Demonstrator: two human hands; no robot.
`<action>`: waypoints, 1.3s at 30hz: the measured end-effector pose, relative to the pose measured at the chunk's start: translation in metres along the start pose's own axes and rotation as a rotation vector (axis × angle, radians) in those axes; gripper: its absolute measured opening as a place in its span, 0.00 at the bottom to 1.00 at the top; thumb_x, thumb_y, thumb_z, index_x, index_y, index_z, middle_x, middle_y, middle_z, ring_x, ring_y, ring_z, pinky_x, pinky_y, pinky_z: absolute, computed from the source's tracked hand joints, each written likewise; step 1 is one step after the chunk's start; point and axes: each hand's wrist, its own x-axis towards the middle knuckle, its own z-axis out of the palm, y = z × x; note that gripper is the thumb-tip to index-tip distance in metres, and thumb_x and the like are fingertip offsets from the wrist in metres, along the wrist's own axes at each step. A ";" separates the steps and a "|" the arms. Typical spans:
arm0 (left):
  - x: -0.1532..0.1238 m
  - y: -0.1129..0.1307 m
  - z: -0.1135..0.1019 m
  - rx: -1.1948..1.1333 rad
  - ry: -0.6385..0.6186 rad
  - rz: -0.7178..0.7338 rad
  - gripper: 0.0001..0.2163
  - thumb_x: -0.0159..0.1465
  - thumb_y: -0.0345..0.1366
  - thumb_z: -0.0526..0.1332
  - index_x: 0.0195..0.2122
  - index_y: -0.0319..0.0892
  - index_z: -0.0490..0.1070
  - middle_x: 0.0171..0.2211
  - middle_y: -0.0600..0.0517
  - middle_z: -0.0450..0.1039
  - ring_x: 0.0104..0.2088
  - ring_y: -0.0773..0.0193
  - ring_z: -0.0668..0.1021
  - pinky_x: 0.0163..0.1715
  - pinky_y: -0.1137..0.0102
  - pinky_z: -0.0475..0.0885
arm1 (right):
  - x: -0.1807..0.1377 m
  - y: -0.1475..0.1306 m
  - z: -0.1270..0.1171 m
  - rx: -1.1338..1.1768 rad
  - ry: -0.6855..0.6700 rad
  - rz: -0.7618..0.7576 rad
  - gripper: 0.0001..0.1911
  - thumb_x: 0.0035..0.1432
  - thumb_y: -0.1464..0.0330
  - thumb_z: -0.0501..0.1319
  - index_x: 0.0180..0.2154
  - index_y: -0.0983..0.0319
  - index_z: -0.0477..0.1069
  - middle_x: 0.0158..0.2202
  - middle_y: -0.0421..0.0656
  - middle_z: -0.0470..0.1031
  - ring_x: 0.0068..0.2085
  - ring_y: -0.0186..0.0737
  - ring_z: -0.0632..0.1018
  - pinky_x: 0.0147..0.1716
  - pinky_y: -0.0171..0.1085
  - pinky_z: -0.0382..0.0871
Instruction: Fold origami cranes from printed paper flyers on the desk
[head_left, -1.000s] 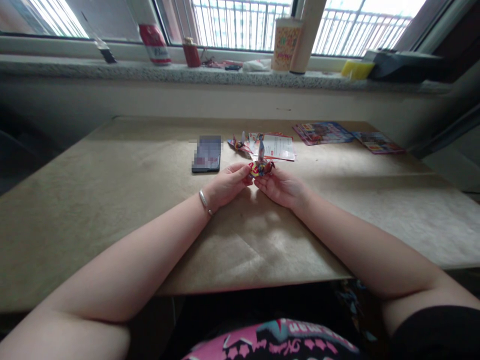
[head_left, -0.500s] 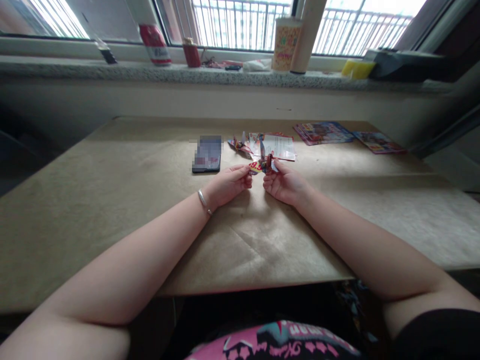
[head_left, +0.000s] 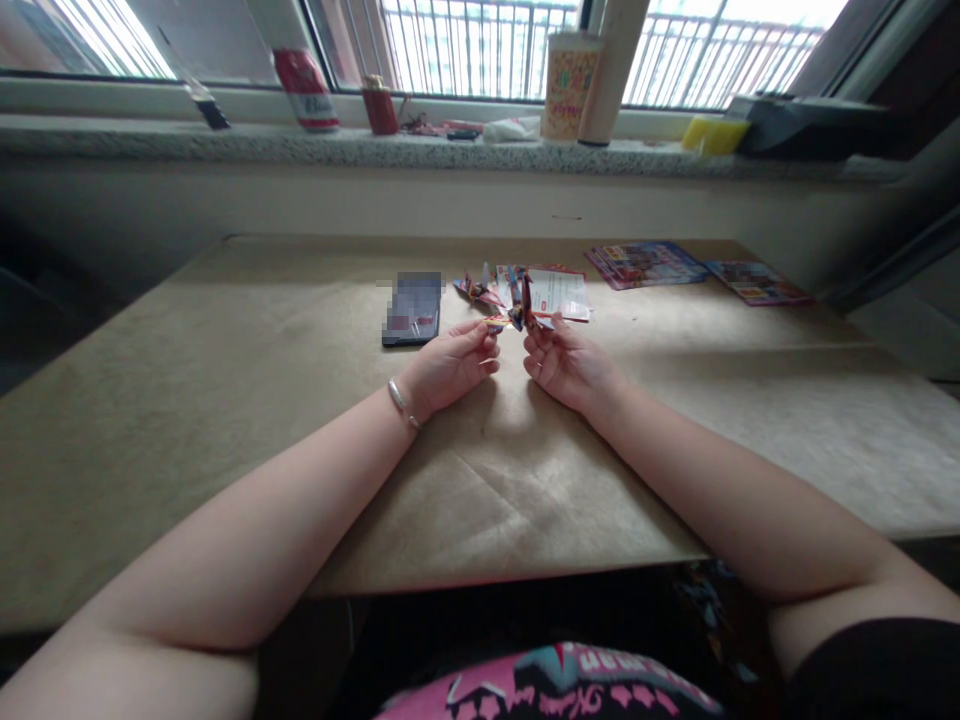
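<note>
Head view is showing a small folded paper figure [head_left: 514, 312] being held just right of the phone [head_left: 412, 308], above the brown table [head_left: 225, 400]. The left hand [head_left: 450, 365] is pinching its left tip while the right hand [head_left: 564, 365] is clamping its right side. Printed leaflets [head_left: 645, 263] are lying farther right of the phone

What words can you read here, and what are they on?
No text reads clearly.
Can: white script, too blurred.
Cup: print too blurred.
Phone: screen blurred out.
Card: lines too small.
Leaflets: print too small.
Folded paper: pattern only, too small.
Shirt: letters cut off, unreadable.
</note>
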 end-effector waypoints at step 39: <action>-0.014 -0.013 0.014 0.571 0.130 0.172 0.18 0.58 0.38 0.67 0.46 0.41 0.62 0.34 0.49 0.78 0.30 0.67 0.78 0.33 0.73 0.69 | -0.004 0.005 -0.009 -0.916 0.139 -0.680 0.12 0.51 0.61 0.65 0.38 0.56 0.72 0.44 0.43 0.71 0.37 0.38 0.72 0.33 0.36 0.68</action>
